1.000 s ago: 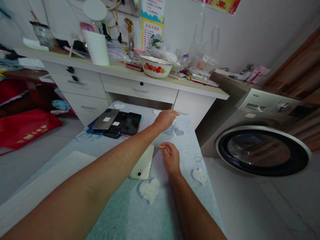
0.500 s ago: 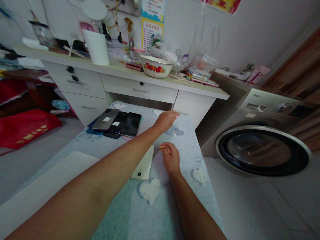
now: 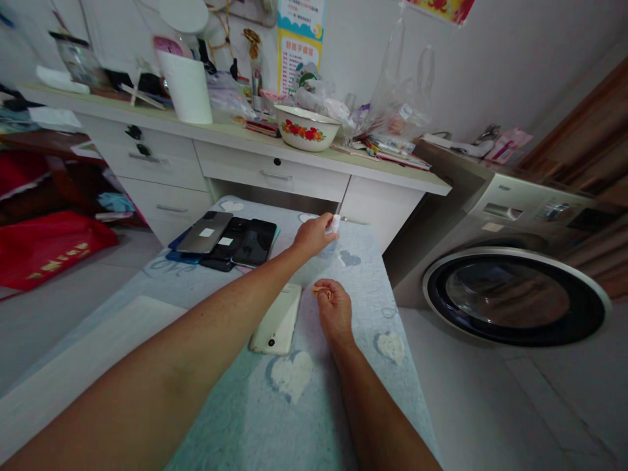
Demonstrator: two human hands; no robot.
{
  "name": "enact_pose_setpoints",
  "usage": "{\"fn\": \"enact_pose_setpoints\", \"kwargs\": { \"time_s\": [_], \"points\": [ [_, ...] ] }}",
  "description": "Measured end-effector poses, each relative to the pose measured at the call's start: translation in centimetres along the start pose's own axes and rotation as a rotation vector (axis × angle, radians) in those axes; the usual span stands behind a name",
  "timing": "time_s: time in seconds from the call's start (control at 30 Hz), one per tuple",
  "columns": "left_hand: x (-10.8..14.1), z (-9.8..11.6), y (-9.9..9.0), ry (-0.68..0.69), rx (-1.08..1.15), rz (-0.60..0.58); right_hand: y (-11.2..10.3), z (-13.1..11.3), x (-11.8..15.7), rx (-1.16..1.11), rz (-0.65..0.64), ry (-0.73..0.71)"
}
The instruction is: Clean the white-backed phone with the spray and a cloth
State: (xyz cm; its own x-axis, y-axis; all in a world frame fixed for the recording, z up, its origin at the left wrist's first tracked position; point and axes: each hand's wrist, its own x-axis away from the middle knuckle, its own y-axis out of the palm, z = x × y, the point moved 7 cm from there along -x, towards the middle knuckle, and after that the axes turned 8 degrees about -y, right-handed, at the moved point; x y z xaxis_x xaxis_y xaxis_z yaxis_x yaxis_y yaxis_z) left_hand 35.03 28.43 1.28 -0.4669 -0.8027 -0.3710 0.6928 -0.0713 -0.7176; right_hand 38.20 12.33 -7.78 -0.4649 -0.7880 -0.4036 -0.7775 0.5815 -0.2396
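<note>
My left hand (image 3: 314,235) reaches to the far part of the cloth-covered table, thumb and fingers closed round a small clear bottle with a white top (image 3: 335,224); its lower part is hard to make out. Nearer, my right hand (image 3: 335,311) is closed on a small orange-tan piece (image 3: 321,290), whose kind I cannot tell. Between the arms lies a white phone (image 3: 277,320), camera side up, partly behind my left forearm. A stack of phones rests farther left, with a grey phone (image 3: 205,232) and a black phone (image 3: 255,242) on top.
The table's patterned cloth (image 3: 363,392) reaches up to a white desk (image 3: 314,183). On the desk stand a flowered enamel bowl (image 3: 307,129), a white bin (image 3: 186,88) and plastic bags (image 3: 392,121). A washing machine (image 3: 510,261) stands right; a red bag (image 3: 59,252) lies left.
My left hand, outstretched and holding nothing visible before, is now closed round the small bottle and slightly nearer. The right hand has hardly moved. More of the white phone shows.
</note>
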Motion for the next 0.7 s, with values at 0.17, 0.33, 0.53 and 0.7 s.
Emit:
{"fn": "enact_pose_setpoints", "kwargs": {
  "time_s": [0.17, 0.33, 0.53, 0.7],
  "points": [
    [-0.6, -2.0, -2.1, -0.046, -0.036, 0.03, 0.0, 0.3, 0.0, 0.005, 0.009, 0.004],
    [-0.3, -3.9, -2.3, -0.076, -0.041, 0.035, 0.2, 0.4, 0.0, -0.025, -0.011, 0.034],
    [0.6, -3.8, -2.8, -0.063, 0.031, 0.067, 1.0, -0.2, 0.2, -0.153, -0.104, 0.094],
    [3.8, -3.9, -5.3, -0.086, 0.071, 0.132, 1.6, -1.9, 0.4, -0.163, -0.213, 0.01]
  ]
}}
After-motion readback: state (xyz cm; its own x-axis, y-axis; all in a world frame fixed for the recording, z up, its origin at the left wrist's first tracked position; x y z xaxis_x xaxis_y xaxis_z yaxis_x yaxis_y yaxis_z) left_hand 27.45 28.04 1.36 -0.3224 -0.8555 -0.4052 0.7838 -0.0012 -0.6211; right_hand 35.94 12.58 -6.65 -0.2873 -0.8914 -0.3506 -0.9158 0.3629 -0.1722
